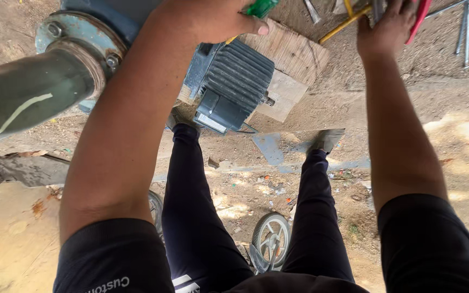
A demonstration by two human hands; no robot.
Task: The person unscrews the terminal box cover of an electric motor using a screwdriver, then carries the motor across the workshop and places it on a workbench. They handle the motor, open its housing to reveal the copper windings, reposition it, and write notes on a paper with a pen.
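The scene is seen from above, over dry sandy ground (pixel 462 163), across which the person's two dark-trousered legs are stretched. The largest item is a thick dark pipe (pixel 23 95) at the left, which is joined to a worn blue bolted flange (pixel 80 38); beside it a blue-grey electric motor (pixel 234 87) with a ribbed casing is set on pale wooden boards (pixel 289 59), probably so that it is kept off the dirt and level with the pipework. A flat grey metal plate (pixel 270 146) is laid on the ground just past the motor, and a small spoked wheel (pixel 271 239) is seen between the legs near the bottom edge. Loose metal rods (pixel 465 27) are left on the ground at the upper right, well apart from the motor. The left hand (pixel 213 19) is closed around a green-handled tool (pixel 261 7), the thumb pressed along it, directly above the motor's top; the working end is hidden by the hand. The right hand (pixel 389 24) is wrapped around a red-handled tool (pixel 420 19) at the top edge, near a yellow-handled tool (pixel 346 24) lying on the ground, seemingly among implements kept within easy reach. What kind of tool each is cannot be told.
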